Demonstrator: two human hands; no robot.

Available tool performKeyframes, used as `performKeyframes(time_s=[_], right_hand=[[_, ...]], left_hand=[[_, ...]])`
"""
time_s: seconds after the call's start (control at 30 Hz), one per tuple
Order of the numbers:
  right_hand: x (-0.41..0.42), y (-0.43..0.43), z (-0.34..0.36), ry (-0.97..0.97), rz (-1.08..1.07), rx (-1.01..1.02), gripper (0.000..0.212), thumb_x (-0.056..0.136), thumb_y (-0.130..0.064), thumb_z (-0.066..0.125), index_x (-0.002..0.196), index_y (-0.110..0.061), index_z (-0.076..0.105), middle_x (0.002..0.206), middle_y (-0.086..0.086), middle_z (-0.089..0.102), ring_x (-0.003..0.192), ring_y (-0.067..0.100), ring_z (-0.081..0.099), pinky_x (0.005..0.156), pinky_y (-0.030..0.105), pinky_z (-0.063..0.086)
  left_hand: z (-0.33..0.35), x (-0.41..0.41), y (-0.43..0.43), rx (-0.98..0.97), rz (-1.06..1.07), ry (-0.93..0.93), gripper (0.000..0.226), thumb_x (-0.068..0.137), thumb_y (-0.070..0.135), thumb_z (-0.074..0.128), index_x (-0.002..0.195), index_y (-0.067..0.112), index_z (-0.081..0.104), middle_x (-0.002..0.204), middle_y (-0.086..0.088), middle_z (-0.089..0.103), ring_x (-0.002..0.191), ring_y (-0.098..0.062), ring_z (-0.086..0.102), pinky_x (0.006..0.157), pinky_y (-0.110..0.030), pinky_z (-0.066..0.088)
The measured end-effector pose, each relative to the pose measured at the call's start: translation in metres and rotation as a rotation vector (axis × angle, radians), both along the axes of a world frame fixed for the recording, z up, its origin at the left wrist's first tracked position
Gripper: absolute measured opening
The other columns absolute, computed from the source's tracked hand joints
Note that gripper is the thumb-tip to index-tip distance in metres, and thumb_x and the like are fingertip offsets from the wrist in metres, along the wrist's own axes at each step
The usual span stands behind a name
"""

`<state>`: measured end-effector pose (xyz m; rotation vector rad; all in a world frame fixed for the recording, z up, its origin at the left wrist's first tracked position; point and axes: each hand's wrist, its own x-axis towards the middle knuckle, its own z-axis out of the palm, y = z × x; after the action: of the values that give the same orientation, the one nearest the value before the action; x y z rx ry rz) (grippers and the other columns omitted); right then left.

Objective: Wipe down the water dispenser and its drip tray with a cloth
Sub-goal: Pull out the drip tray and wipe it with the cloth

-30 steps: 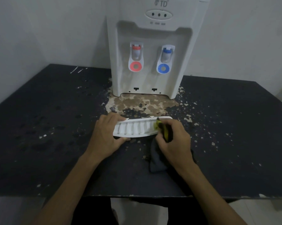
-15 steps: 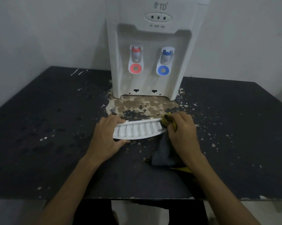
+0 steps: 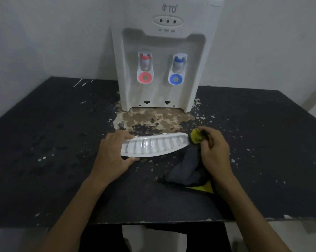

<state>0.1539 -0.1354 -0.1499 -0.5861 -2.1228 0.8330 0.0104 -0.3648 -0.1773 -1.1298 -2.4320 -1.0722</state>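
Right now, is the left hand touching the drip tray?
Touching: the head view shows the left hand gripping the drip tray at its left end.

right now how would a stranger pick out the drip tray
Find the white water dispenser at the back of the black table. In front of it lies the drip tray, its left end held by the left hand. It is the only white ribbed piece; the cloth beside it is grey and yellow.
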Motion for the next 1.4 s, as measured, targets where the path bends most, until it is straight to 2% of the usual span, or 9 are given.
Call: performKeyframes(time_s=[0.13,0.33,0.5,0.6,0.73,0.93,1.13,1.3,1.4], right_hand=[[0.007,-0.005,0.001,0.092,-0.010,-0.209,0.033,0.080,0.003,0.051,0.094,-0.024,0.064,0.102,-0.005,0.061,0.094,-0.001,0.056,0.083,0.023,0.047],[0.001,-0.028,0.000,0.080,0.117,0.143,0.022,0.069,0.003,0.074,0.083,-0.007,0.060,0.092,0.003,0.052,0.080,0.006,0.049,0.072,0.008,0.039],[-0.004,-0.029,-0.010,-0.021,0.175,0.432,0.031,0.072,0.011,0.068,0.099,-0.004,0.067,0.101,0.006,0.065,0.086,0.024,0.054,0.078,0.021,0.042],[-0.005,-0.035,-0.012,-0.114,0.112,0.537,0.036,0.074,0.013,0.055,0.102,-0.006,0.066,0.101,0.004,0.067,0.078,0.022,0.046,0.052,0.029,0.042],[-0.005,-0.043,-0.011,-0.263,0.084,0.635,0.044,0.078,-0.003,0.029,0.101,-0.006,0.067,0.087,0.004,0.066,0.069,0.021,0.045,0.049,0.024,0.026],[-0.009,-0.042,-0.010,-0.273,0.064,0.686,0.058,0.077,0.004,0.027,0.127,-0.001,0.055,0.080,0.006,0.064,0.067,0.023,0.047,0.051,0.026,0.025],[-0.004,-0.040,-0.019,-0.243,0.102,0.627,0.060,0.077,0.012,0.038,0.135,-0.001,0.047,0.101,0.006,0.067,0.073,0.019,0.040,0.053,0.026,0.028],[-0.016,-0.043,-0.009,-0.331,0.008,0.809,0.059,0.078,0.003,0.031,0.137,0.002,0.038,0.067,0.003,0.059,0.062,0.020,0.047,0.050,0.026,0.023],[-0.020,-0.045,-0.001,-0.357,0.021,0.835,0.066,0.069,0.005,0.058,0.134,0.003,0.045,0.059,0.004,0.057,0.061,0.022,0.051,0.047,0.026,0.028]], left_hand=[[0.003,0.002,0.002,-0.059,0.036,0.068,0.063,0.054,0.019,0.088,0.107,0.020,0.054,0.105,0.006,0.057,0.095,-0.015,0.050,0.084,-0.027,0.029],[0.005,0.005,0.005,-0.164,0.017,0.151,0.074,0.060,0.014,0.083,0.127,0.023,0.053,0.113,0.002,0.050,0.101,-0.020,0.047,0.087,-0.032,0.038],[0.008,0.010,0.009,-0.169,0.031,0.140,0.069,0.059,0.008,0.079,0.121,0.025,0.055,0.116,0.003,0.049,0.104,-0.020,0.044,0.086,-0.031,0.035],[0.010,0.013,0.010,-0.172,0.038,0.138,0.066,0.060,0.010,0.080,0.120,0.026,0.055,0.119,0.004,0.053,0.104,-0.020,0.043,0.085,-0.031,0.030],[0.012,0.013,0.012,-0.173,0.041,0.132,0.067,0.061,0.013,0.082,0.120,0.026,0.055,0.120,0.006,0.056,0.104,-0.018,0.041,0.083,-0.030,0.026],[0.010,0.010,0.011,-0.184,0.036,0.128,0.071,0.058,0.011,0.084,0.121,0.026,0.055,0.121,0.004,0.056,0.103,-0.017,0.039,0.083,-0.031,0.026],[0.006,0.009,0.009,-0.169,0.040,0.118,0.068,0.060,0.013,0.083,0.121,0.025,0.055,0.119,0.004,0.056,0.102,-0.018,0.041,0.081,-0.032,0.027],[0.006,0.008,0.011,-0.177,0.032,0.165,0.070,0.057,0.010,0.082,0.120,0.026,0.054,0.119,0.004,0.057,0.102,-0.017,0.041,0.082,-0.029,0.024],[0.006,0.007,0.011,-0.173,0.025,0.172,0.071,0.057,0.012,0.083,0.120,0.024,0.055,0.119,0.003,0.057,0.101,-0.017,0.041,0.081,-0.030,0.026]])
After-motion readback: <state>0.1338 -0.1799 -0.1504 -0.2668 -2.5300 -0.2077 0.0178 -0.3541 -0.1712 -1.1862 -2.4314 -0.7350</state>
